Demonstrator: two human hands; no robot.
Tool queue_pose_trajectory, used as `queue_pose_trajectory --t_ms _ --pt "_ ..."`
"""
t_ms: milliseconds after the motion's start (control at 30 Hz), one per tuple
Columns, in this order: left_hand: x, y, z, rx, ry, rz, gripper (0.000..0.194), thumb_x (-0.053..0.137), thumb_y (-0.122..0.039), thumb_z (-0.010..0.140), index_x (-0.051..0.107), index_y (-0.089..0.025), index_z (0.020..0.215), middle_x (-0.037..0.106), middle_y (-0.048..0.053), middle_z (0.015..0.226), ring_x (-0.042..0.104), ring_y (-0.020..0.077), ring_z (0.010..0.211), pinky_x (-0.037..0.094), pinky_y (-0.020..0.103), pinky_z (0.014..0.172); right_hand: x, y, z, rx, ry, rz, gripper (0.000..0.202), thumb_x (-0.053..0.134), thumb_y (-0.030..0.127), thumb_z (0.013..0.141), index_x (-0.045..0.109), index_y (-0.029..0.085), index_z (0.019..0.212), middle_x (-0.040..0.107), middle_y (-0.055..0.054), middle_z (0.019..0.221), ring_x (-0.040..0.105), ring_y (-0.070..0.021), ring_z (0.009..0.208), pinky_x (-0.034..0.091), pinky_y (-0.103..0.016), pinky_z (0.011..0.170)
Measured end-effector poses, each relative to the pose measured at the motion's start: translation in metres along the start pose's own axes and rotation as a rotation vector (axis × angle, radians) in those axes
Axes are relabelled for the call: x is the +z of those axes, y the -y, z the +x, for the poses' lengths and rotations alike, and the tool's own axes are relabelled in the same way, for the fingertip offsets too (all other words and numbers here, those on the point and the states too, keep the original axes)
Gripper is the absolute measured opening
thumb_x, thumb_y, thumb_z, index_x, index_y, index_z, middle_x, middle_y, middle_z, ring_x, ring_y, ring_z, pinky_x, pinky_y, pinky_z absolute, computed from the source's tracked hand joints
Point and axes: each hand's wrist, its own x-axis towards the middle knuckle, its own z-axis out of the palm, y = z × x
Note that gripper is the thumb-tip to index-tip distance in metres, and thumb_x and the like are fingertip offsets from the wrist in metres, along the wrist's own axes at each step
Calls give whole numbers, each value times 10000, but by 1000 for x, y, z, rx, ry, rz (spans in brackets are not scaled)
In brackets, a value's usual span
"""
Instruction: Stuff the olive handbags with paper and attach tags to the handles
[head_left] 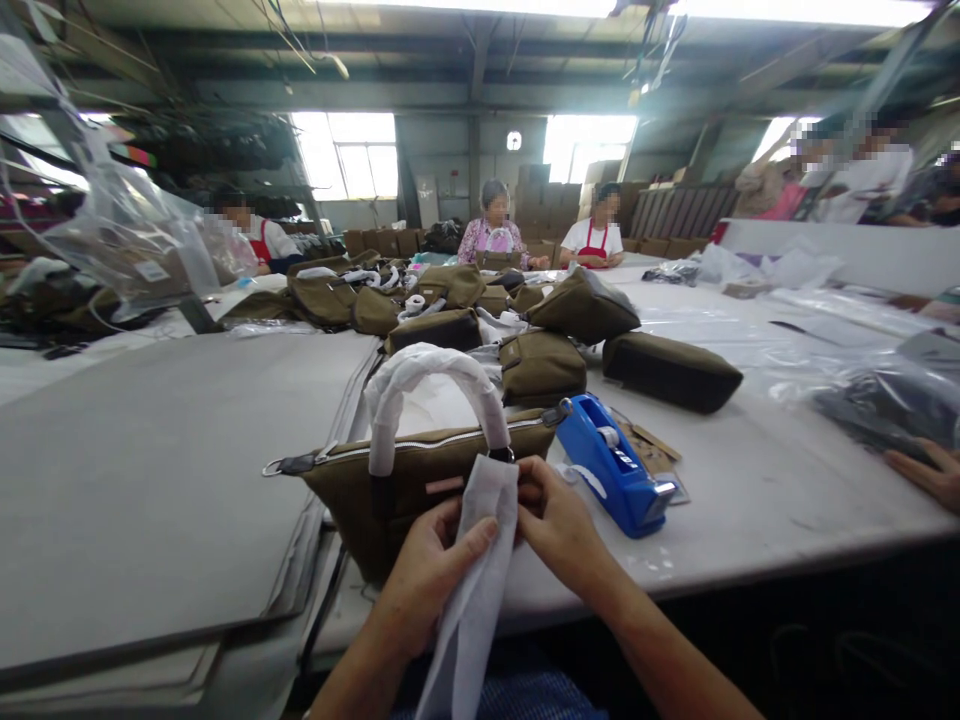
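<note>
An olive-green handbag with a silver zip stands on the table in front of me. Its arched handle is wrapped in white paper. My left hand grips a long strip of white wrapping paper, thumb on top; the strip hangs down toward my lap. At the strip's right edge, near the handle's base, my right hand has its fingers pinched together; what lies between the fingertips is hidden. A blue tape dispenser stands just right of the bag.
More olive bags are piled behind mine. Large grey-white sheets are stacked at left. Clear plastic bags lie at right, with another person's hand beside them. People sit across the table.
</note>
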Motion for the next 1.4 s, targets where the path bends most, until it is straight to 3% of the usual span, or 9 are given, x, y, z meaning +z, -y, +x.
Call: queue_pose_trajectory --t_ms 200,367,467,700,800,900,1033,1267,1400 --pt "2 2 1 3 -29 1 511 801 -497 791 734 -127 1137 775 114 1048 697 262 986 523 284 829 -2 -3 -8 -93 -54 -189 65 628 270 885 621 210 907 726 -20 793 711 -177 675 572 -262 623" --pt "6 -3 3 18 -116 52 461 807 -497 756 740 -116 1007 757 86 894 670 210 797 502 251 675 -4 -10 -42 162 175 -48 363 621 519 923 653 168 1006 676 -7 724 609 -122 479 507 -234 480" --pt "9 -1 6 43 -157 78 446 793 -493 761 727 -118 994 740 71 877 657 207 792 505 256 674 7 -14 -58 283 280 -36 376 699 444 859 652 166 1106 669 1 725 582 -127 480 477 -227 435" --pt "20 7 7 229 -265 255 315 714 -442 849 697 -144 951 734 55 891 670 224 839 504 272 728 39 -35 -58 14 -1 -364 205 667 182 783 633 191 985 668 -35 830 604 -186 694 480 -290 622" --pt "23 9 6 280 -366 385 273 684 -416 871 695 -153 944 722 34 850 657 210 797 486 265 706 44 -36 -67 -49 13 -332 196 638 134 764 624 199 949 653 -33 823 605 -198 720 482 -301 651" --pt "26 10 6 289 -401 447 271 672 -411 879 701 -159 973 721 25 853 650 204 786 478 262 703 44 -32 -77 35 133 -121 142 651 220 842 623 194 979 664 -41 861 640 -201 741 509 -289 636" --pt "24 9 9 280 -383 456 279 670 -427 885 693 -163 975 710 25 858 641 203 801 471 259 711 42 -30 -78 161 143 76 238 682 398 896 627 169 932 662 -33 772 658 -180 636 523 -271 577" --pt "-7 8 -12 115 -97 295 540 461 -624 970 708 -153 1064 731 77 937 640 222 837 493 282 720 40 -28 -70 205 186 183 374 680 514 909 679 142 933 686 -29 644 677 -171 564 549 -257 557" --pt "-19 23 -39 32 -102 304 477 638 -591 883 702 -158 1071 734 83 978 663 262 933 516 308 812 45 -30 -70 233 173 227 417 716 541 875 707 132 960 710 -41 678 681 -170 572 557 -260 566"
